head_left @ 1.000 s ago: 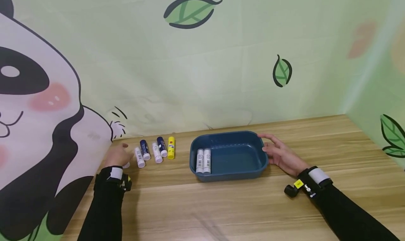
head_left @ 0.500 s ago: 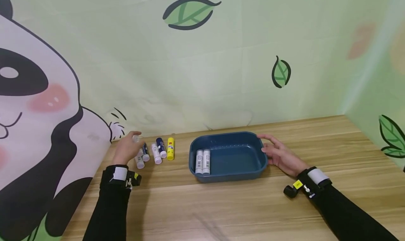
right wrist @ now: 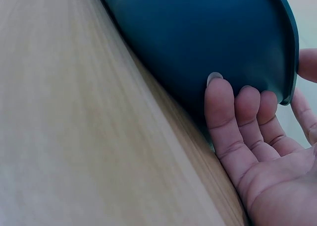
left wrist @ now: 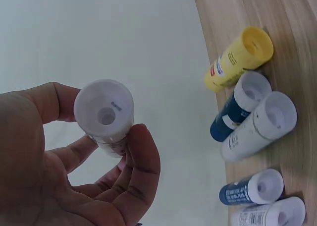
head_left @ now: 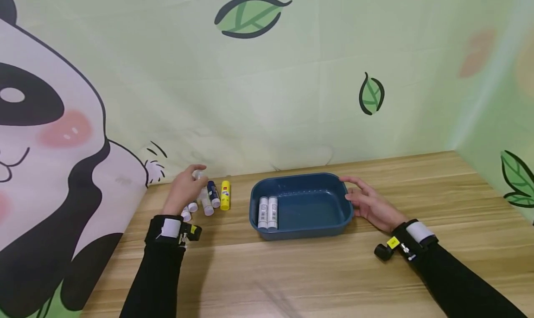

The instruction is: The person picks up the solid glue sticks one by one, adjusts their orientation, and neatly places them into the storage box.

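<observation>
My left hand point(head_left: 184, 190) holds a white glue stick point(left wrist: 105, 114) between thumb and fingers, its round base facing the camera in the left wrist view. The hand is raised over a row of glue sticks at the left and partly covers them. A yellow glue stick point(head_left: 225, 195) and a navy one point(head_left: 213, 194) lie at the row's right end. My right hand point(head_left: 377, 206) touches the right end of a blue plastic basin point(head_left: 302, 233), fingertips point(right wrist: 219, 94) resting on its outer wall. Two white glue sticks point(head_left: 268, 213) lie side by side in the basin's left end.
The wooden table point(head_left: 233, 281) runs back to a pale green backdrop point(head_left: 300, 100) printed with leaves and a panda. A side panel point(head_left: 505, 123) stands at the right. The left wrist view shows more white and navy glue sticks point(left wrist: 265, 186) near the table's back edge.
My left hand has come up from the row's left end with a white glue stick and moved right, over the other sticks. The right hand and basin have stayed in place.
</observation>
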`<move>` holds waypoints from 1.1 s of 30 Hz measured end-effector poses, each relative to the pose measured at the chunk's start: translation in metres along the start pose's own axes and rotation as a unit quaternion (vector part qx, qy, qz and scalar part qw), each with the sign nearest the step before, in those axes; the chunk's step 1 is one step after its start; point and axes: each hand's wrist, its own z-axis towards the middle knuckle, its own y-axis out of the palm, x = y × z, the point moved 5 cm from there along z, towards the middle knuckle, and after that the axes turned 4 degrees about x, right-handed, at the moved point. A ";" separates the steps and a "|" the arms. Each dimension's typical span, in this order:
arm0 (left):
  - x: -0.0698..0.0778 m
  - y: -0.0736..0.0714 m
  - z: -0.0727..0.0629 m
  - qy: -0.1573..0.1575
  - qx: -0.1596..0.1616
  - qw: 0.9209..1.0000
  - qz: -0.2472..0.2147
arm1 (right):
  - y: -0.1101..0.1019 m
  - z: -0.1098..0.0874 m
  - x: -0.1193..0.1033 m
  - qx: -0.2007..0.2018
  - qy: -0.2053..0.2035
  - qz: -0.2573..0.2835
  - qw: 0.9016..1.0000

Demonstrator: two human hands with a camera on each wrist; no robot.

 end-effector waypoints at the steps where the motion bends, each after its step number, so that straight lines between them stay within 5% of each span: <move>1: 0.001 0.001 0.000 -0.002 0.000 1.000 -0.002 | 0.000 0.000 0.000 0.000 0.000 0.000 1.000; 33: 0.042 0.019 -0.007 0.024 -0.030 0.999 -0.036 | -0.001 0.001 0.001 0.005 0.000 -0.006 1.000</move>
